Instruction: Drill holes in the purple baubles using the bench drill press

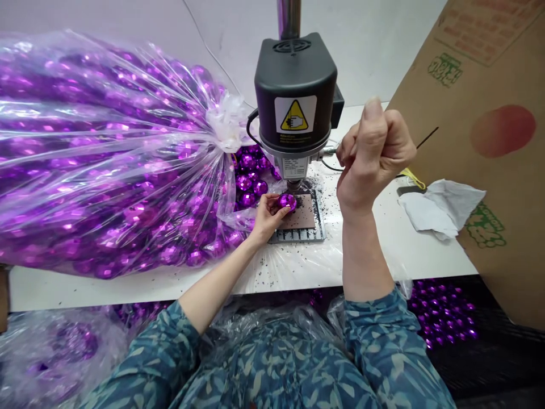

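Note:
My left hand [269, 213] pinches a shiny purple faceted ball [286, 201] and holds it on the brown pad of the metal base plate [303, 232], right under the spindle of a small black bench drill [295, 94]. My right hand [372, 153] is raised beside the drill head, its fingers closed in a fist round the drill's thin feed lever [427, 138], whose dark tip sticks out to the right.
A big clear plastic bag [106, 153] full of purple balls lies on the white table [421, 255] at left. A cardboard box [498, 142] leans at right with crumpled white paper [438, 207] beside it. More purple balls [443, 312] lie below the table edge. Dark shavings dot the table.

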The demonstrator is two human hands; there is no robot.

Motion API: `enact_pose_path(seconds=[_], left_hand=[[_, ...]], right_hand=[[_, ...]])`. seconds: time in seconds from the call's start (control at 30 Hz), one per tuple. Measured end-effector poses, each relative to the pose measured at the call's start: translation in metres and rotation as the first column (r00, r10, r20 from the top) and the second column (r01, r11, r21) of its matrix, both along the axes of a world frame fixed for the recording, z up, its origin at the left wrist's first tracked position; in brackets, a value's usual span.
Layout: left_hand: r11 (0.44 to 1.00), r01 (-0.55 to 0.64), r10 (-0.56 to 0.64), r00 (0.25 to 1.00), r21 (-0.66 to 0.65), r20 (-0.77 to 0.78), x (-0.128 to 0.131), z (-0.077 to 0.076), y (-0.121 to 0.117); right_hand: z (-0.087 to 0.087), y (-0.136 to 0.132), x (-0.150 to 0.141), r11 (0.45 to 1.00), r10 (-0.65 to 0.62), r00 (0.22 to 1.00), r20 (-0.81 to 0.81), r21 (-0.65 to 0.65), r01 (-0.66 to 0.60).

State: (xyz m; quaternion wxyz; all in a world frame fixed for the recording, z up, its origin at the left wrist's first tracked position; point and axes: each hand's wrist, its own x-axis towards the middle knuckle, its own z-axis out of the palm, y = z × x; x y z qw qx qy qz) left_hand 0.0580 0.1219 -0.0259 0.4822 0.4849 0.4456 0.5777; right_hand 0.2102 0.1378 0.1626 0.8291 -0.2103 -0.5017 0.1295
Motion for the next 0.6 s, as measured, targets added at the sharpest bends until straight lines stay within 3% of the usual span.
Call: enact_pose_path(seconds=[0.13, 0.33, 0.47, 0.6], left_hand=[[0.999, 0.044, -0.043, 0.999, 0.03, -0.014, 0.0, -0.005, 0.005], [0.99, 0.12, -0.114, 0.99, 0.071, -0.077, 0.005, -0.007, 0.005], [0.987, 0.122, -0.106, 0.983, 0.1, -0.149, 0.01, -0.007, -0.003], [0.987, 0.11, -0.091, 0.983, 0.117, -0.158, 0.012, -0.005, -0.007]], right_hand=[[0.001, -0.001, -0.001, 0.997, -0.029, 1.0, -0.007, -0.071, 0.028], [0.0, 0.0, -0.001, 1.0, -0.012, 1.0, -0.002, 0.009, 0.012], [-0.002, 0.002, 0.0, 0.994, -0.112, 0.992, 0.056, -0.005, 0.113], [-0.003, 0.0, 0.0, 0.994, -0.104, 0.993, 0.064, -0.026, 0.105]])
